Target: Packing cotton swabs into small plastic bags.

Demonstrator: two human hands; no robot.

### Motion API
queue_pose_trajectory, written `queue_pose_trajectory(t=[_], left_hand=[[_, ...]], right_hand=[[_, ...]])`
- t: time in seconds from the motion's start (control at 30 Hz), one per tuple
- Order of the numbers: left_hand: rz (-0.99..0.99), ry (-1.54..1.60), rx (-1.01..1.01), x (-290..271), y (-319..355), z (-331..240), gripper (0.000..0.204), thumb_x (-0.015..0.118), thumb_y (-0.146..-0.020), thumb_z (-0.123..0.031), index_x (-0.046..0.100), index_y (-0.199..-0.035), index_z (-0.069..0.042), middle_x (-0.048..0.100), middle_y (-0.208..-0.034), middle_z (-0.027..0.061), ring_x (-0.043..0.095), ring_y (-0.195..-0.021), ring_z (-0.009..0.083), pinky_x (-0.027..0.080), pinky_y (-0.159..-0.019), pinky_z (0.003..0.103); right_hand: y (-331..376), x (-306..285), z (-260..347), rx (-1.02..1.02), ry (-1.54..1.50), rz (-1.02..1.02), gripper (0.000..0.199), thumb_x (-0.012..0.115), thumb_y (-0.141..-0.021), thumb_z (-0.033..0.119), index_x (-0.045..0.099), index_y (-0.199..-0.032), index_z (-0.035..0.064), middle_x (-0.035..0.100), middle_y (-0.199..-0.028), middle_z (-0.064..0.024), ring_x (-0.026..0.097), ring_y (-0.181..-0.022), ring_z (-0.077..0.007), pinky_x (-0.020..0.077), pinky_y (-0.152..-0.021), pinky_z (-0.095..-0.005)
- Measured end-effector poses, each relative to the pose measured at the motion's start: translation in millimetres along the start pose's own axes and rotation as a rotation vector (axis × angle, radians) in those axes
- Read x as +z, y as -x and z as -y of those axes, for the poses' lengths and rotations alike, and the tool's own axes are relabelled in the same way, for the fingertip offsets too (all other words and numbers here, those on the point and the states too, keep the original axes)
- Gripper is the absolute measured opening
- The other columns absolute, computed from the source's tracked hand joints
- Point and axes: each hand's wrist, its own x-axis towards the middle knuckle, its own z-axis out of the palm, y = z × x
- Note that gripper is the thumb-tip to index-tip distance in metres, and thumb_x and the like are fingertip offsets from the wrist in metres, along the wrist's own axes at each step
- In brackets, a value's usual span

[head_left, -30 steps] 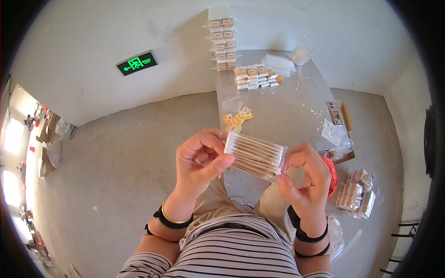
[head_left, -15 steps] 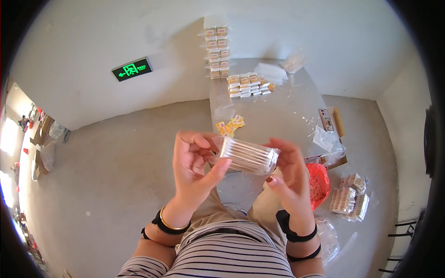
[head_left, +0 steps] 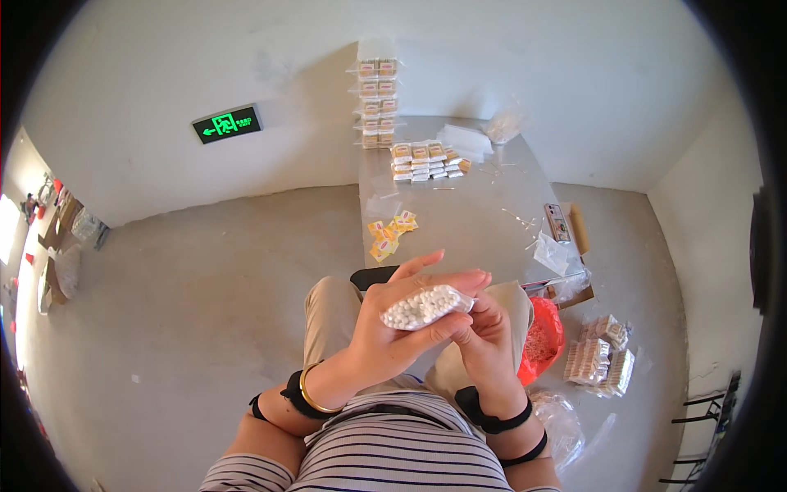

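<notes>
Just this side of the table (head_left: 459, 217), the left hand (head_left: 379, 346) clamps the bag of cotton swabs (head_left: 420, 310) between thumb and fingers, tip-end upward, its width slanting toward the adjacent right hand (head_left: 489, 354), whose fingers' grip I can't make out.

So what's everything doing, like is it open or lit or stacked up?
Pack: held in left hand, white tips showing
Right hand: at the pack's end
Sign: lit
Tower: stacked upright
Cards: loose, overlapping
Red bag: open
Phone: lying flat
Floor packs: piled
</notes>
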Motion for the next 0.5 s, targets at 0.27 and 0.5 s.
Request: queue_pose_trajectory(t=[0.27, 0.5], left_hand=[[0.061, -0.299, 0.154, 14.6, 11.7, -41.8, 0.043, 0.072, -0.086, -0.019, 0.064, -0.128, -0.010, 0.070, -0.122, 0.0067, 0.067, -0.114, 0.0223, 0.032, -0.114, 0.049], [0.093, -0.469, 0.352, 29.0, 25.9, -67.1, 0.042, 0.071, -0.086, -0.015, 0.065, -0.126, -0.004, 0.070, -0.122, 0.0122, 0.067, -0.114, 0.0243, 0.036, -0.111, 0.048]], right_hand=[[32.0, -5.2, 2.1, -0.043, -0.129, 0.105, 0.029, 0.069, -0.095, 0.012, 0.064, -0.121, 0.0027, 0.069, -0.114, -0.0050, 0.064, -0.106, -0.0128, 0.0498, -0.092, -0.0276], [60.1, 2.4, 20.5, 0.061, -0.129, 0.065, 0.031, 0.067, -0.095, 0.009, 0.059, -0.125, 0.0037, 0.066, -0.121, -0.0068, 0.061, -0.114, -0.0139, 0.0475, -0.096, -0.0300]])
